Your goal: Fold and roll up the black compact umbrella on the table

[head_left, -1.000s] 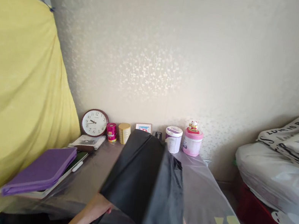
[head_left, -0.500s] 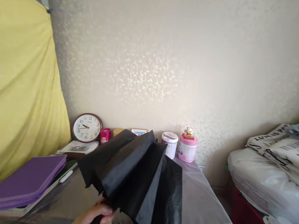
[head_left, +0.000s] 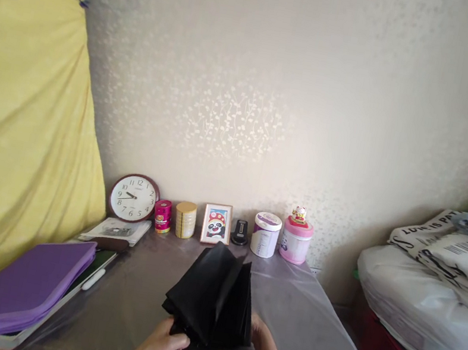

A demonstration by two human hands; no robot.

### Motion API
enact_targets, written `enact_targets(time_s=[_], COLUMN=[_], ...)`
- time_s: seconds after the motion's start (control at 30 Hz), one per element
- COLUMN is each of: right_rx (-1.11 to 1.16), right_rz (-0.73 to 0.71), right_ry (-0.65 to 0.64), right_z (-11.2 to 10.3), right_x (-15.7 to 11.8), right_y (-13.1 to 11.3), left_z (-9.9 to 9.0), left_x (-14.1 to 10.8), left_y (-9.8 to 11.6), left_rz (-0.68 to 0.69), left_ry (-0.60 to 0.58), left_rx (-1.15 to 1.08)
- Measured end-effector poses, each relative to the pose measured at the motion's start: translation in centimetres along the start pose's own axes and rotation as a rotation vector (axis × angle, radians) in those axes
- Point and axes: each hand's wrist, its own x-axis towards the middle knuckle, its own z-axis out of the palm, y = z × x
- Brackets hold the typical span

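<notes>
A black folding umbrella point(head_left: 210, 294) is held over the table, its loose canopy gathered into bunched pleats that fan up and to the right. My left hand point(head_left: 162, 340) is closed around its dark handle at the lower left, the thumb lying across the shaft. On the right side of the canopy is my right hand point(head_left: 258, 327). Only its back and wrist show; the fingers are hidden behind the black fabric, so their grip cannot be made out.
Along the wall stand a clock point(head_left: 134, 198), a pink tin point(head_left: 162, 216), a yellow canister point(head_left: 185, 220), a picture frame point(head_left: 217, 224), and white point(head_left: 264, 241) and pink tubs point(head_left: 294, 246). Purple folders point(head_left: 22, 282) lie left; bedding point(head_left: 425, 293) is piled right of the table point(head_left: 304, 314).
The canopy has narrowed from a wide spread into a tighter bunch, uncovering the picture frame and yellow canister. My right hand has come into sight at the canopy's right side.
</notes>
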Motion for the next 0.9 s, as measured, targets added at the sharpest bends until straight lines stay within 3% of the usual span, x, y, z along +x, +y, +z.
enact_targets(time_s=[0.17,0.4,0.47,0.6,0.67,0.8,0.9], right_rx=[-0.193,-0.387,-0.415,-0.498,-0.592,-0.674,-0.663], right_rz=[0.236,0.276,0.305,0.292,0.217,-0.081,-0.199], right_ry=[-0.178,-0.323,-0.276,-0.058,0.067,0.315,0.321], right_z=[-0.7,-4.8,-6.1,-8.3,-8.8,-8.2,-5.8], right_x=[0.0,-3.1,-4.0,-4.8,-4.9,-4.5,-4.1], right_y=[-0.7,-1.5,-1.0,0.3,0.3,-1.7,-3.6], left_z=[0.7,0.4,0.3,0.6,0.9,2.1,2.8], left_x=[1.2,1.1,0.7,-0.1,-0.4,-0.6,-0.7], left_y=[-0.6,-1.4,-1.2,-0.6,-0.5,-0.8,-0.8], left_rz=[-0.007,0.029,0.054,0.069,0.055,0.092,0.068], left_ry=[0.121,0.278,0.226,0.019,0.051,0.2,0.216], left_rx=[0.246,0.569,0.564,0.365,0.364,0.579,0.684])
